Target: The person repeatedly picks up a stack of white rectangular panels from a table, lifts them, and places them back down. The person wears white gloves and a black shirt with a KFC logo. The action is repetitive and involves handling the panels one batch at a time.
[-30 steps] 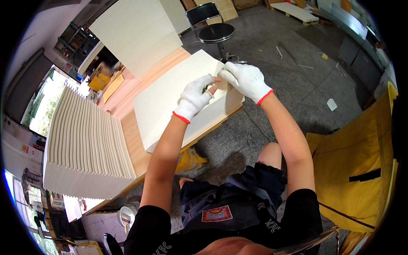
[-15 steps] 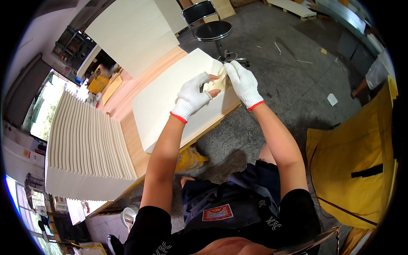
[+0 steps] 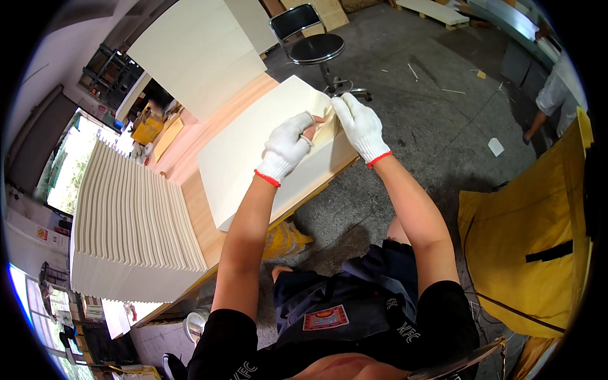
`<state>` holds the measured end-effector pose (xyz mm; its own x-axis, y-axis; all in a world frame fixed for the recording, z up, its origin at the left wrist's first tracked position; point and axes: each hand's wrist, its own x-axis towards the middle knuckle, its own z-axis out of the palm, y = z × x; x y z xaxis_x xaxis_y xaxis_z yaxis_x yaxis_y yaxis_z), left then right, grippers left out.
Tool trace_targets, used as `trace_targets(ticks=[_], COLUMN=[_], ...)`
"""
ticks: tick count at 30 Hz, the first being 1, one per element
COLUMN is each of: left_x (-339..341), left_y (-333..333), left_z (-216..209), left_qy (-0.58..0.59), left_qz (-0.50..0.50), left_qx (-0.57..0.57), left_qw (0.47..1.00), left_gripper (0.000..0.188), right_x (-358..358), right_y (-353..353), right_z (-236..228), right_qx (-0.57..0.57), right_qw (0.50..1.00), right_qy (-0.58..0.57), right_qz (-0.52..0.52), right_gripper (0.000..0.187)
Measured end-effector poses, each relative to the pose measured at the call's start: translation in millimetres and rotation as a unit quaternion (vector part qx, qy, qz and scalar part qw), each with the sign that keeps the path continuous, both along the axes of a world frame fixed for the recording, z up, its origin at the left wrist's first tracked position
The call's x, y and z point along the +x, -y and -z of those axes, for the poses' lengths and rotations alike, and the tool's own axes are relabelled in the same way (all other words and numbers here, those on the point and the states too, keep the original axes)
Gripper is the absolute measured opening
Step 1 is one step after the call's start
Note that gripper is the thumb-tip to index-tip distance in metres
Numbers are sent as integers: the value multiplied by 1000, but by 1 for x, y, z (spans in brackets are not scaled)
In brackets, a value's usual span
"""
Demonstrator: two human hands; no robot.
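Observation:
A cream-coloured flat panel lies on a wooden workbench. Both my hands wear white gloves with red cuffs. My left hand presses on the panel near its right corner, thumb raised. My right hand pinches a thin cream film or strip at that corner, lifting it off the panel surface. The two hands are almost touching.
A tall stack of cream panels stands fanned at the bench's left end. Another large panel leans at the back. A black stool stands beyond the bench. A yellow cloth-covered object is at my right. A person stands far right.
My hands have shifted slightly along the panel's corner, the right hand pulling the thin layer up a little more. The person at far right has come into view.

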<state>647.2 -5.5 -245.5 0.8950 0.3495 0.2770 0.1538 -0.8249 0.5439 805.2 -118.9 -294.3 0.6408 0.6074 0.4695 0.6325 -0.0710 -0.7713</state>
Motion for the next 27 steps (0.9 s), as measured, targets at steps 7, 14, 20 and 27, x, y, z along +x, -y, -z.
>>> trace_targets(ticks=[7, 14, 20, 27], left_x=[1, -10, -32, -67], left_y=[3, 32, 44, -4], left_z=[5, -9, -15, -82], left_qy=[-9, -30, -173, 5], left_qz=[-51, -34, -170, -341], left_qx=[-23, 149, 290, 58], left_qw=[998, 988, 926, 938], left_gripper=[34, 53, 47, 31], right_x=[0, 6, 7, -94], right_y=[-1, 16, 47, 21], right_z=[6, -2, -24, -69], right_qx=[22, 2, 46, 73], right_qw=[998, 999, 992, 988], right_qy=[58, -34, -106, -12], right_qz=[3, 12, 49, -134], right_gripper=[37, 44, 49, 51])
